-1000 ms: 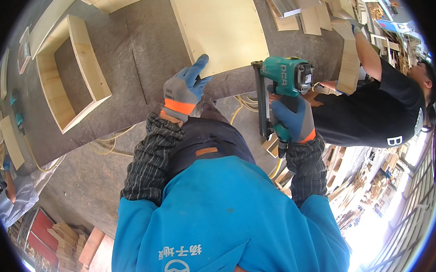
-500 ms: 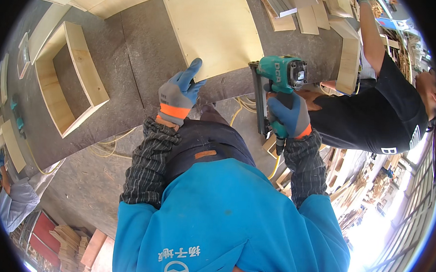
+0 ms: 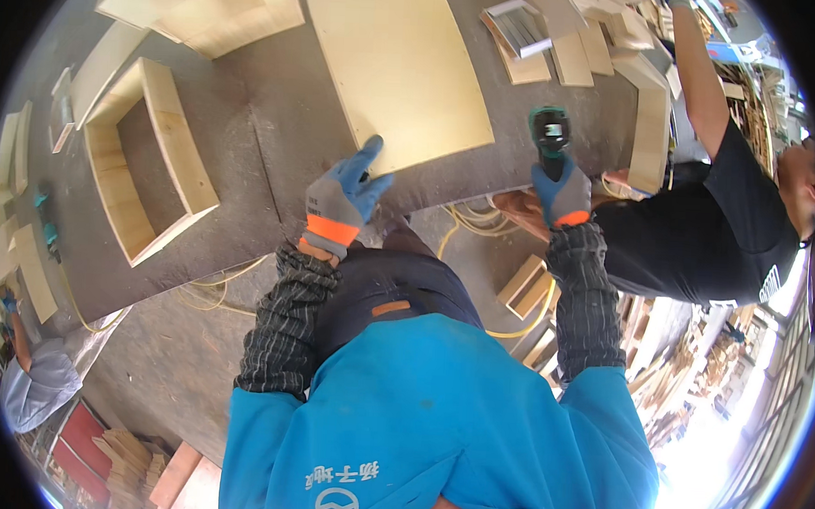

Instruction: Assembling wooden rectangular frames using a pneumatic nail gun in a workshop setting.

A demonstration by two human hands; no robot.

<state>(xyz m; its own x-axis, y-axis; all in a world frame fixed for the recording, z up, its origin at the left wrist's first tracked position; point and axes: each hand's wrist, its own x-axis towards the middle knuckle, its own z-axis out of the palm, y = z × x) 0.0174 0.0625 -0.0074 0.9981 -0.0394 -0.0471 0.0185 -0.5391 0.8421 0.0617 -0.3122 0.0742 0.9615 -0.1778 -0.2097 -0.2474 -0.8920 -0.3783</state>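
Note:
A large pale plywood panel (image 3: 402, 63) lies flat on the grey workbench (image 3: 267, 148). My left hand (image 3: 342, 200), in a grey and blue glove with an orange cuff, rests at the panel's near left corner, fingertips touching its edge. My right hand (image 3: 560, 190), gloved the same way, grips a green nail gun (image 3: 549, 133) held upright over the bench's front edge, just right of the panel. Both forearms wear dark checked sleeves under a blue vest.
An open wooden box frame (image 3: 148, 157) stands at the left of the bench. Stacked boards (image 3: 562, 43) lie at the back right. A co-worker in black (image 3: 709, 222) leans over the bench's right end. Yellow hoses (image 3: 468, 225) trail on the floor below.
The nail gun has turned from lying sideways to pointing upright and shifted right of the panel. My left hand stays at the panel's corner. The view has tilted, showing more bench.

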